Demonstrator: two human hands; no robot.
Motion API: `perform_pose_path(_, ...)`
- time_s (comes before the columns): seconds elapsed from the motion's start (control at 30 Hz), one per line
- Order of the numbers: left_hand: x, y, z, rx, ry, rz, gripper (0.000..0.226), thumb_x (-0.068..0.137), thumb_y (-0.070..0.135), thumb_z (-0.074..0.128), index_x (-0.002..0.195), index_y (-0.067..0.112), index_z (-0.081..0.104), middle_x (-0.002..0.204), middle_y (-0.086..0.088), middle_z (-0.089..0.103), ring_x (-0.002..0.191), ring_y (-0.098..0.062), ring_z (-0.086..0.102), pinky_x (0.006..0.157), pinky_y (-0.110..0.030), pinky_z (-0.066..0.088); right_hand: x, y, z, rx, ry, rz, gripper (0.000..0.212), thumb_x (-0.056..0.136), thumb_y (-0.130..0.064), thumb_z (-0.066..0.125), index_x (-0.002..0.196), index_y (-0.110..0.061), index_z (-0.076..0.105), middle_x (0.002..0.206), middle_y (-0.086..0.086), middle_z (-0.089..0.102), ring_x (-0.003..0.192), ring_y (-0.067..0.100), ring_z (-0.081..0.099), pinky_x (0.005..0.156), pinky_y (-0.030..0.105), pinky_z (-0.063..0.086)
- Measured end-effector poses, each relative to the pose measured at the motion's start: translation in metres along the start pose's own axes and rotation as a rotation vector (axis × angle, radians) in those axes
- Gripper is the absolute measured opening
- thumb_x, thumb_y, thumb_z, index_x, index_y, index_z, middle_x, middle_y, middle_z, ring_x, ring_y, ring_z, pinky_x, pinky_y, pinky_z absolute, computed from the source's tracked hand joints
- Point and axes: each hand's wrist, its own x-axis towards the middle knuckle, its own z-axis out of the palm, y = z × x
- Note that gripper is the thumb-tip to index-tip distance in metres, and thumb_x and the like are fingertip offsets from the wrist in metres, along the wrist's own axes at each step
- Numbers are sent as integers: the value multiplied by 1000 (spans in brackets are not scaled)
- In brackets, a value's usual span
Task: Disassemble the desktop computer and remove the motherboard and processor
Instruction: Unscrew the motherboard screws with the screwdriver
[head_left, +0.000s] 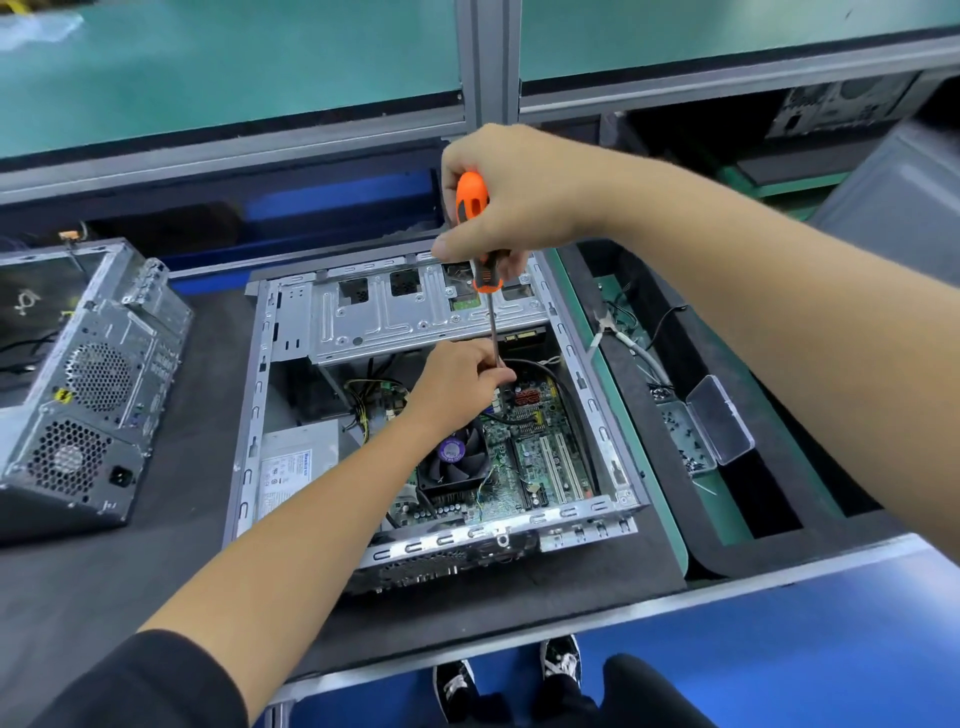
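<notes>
Head view: green motherboard (540, 441) lies flat inside the open grey steel computer case (249, 415). Right hand (514, 197) grips the orange-handled screwdriver (480, 244); left hand (457, 382) pinches its shaft. Board likely stiff but fragile; lift by edges once unscrewed.

A black sleeve (156, 680) pushed up the left arm, black trousers (649, 696), black-and-white laced sneakers (560, 660).

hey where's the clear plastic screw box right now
In the head view the clear plastic box lies on the right, in the black-edged tray beside the open computer case, with loose screws just left of it.
</notes>
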Motion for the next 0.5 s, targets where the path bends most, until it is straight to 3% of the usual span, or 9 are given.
perform_pose_path(0.2, -2, -3, 2, 2, 67, -11, 25, 86, 29, 70, 74, 7, 64, 56, -2, 60, 46, -9, 46, 49, -12, 34, -2, 12, 14, 110, 122, -6, 34, 81, -32, 74, 84, -11, 47, 72, 4, 54, 54, 15, 69, 46, 22, 53)
perform_pose_path(0.27, -2, -7, 4, 34, 22, -19, 19, 86, 31, 70, 81, 14, 65, 63, 5, 63, 56, -5, 54, 55, -11, 38, -3, 14, 16, 127, 146, -7, 29, 82, -26, 71, 79, -13, 45, 69, 4, 53, 52, 13, 68, 46, 22, 52)
perform_pose_path(0.33, -3, -14, 8, 111, -85, -44, 12, 87, 28, 69, 90, 17, 66, 82, 4, 69, 73, -10, 61, 71, -26, 50, -3, 16, 15, 100, 184, -12, 27, 80, -24, 69, 74, -16, 43, 67, 2, 52, 50, 11, 67, 45, 22, 49)
perform_pose_path(0.4, -4, -18, 9, 161, -153, -75, 7, 88, 21, 66, 94, 18, 68, 92, 2, 71, 82, -14, 60, 81, -33, 51, -4, 18, 12, 99, 197, -16, 28, 79, -23, 68, 71, -18, 42, 65, 1, 51, 50, 12, 67, 43, 20, 47)
perform_pose_path(0.5, -4, -20, 8, 134, -169, -108, 11, 88, 14, 63, 95, 19, 70, 95, 4, 70, 88, -13, 61, 80, -28, 47, -7, 22, 3, 172, 186, -24, 30, 80, -19, 66, 68, -17, 39, 63, 3, 48, 49, 14, 69, 40, 18, 46)
